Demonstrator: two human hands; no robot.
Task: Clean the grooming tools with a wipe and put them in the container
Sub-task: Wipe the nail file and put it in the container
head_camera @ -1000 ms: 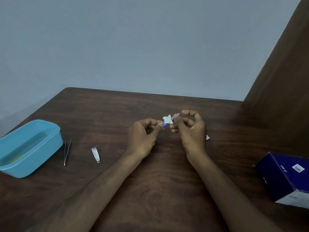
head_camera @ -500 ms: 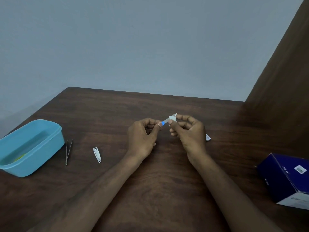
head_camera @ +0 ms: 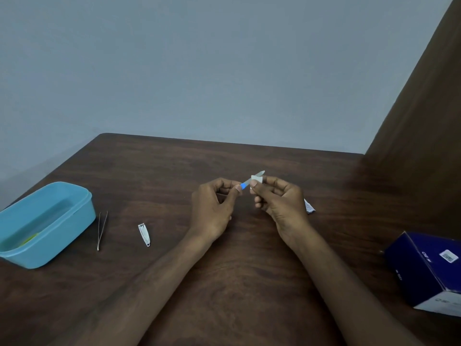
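My left hand [head_camera: 213, 208] pinches the blue handle end of a thin nail file [head_camera: 247, 183] above the middle of the dark wooden table [head_camera: 249, 270]. My right hand [head_camera: 277, 198] pinches a small white wipe [head_camera: 256, 179] folded round the file's metal blade; the blade tip pokes out past the wipe to the upper right. On the table to the left lie metal tweezers [head_camera: 101, 229] and a small silver nail clipper [head_camera: 144, 234]. A light blue plastic container [head_camera: 50, 236] stands open at the left edge, with something yellow-green inside.
A torn white wipe wrapper [head_camera: 308, 206] lies just behind my right hand. A dark blue box [head_camera: 424, 268] sits at the right edge of the table. A brown wooden panel rises at the far right, and a grey wall stands behind the table.
My right hand has slid the wipe along the file blade, from near the handle towards the tip, and folded it tighter. My left hand has held the handle still.
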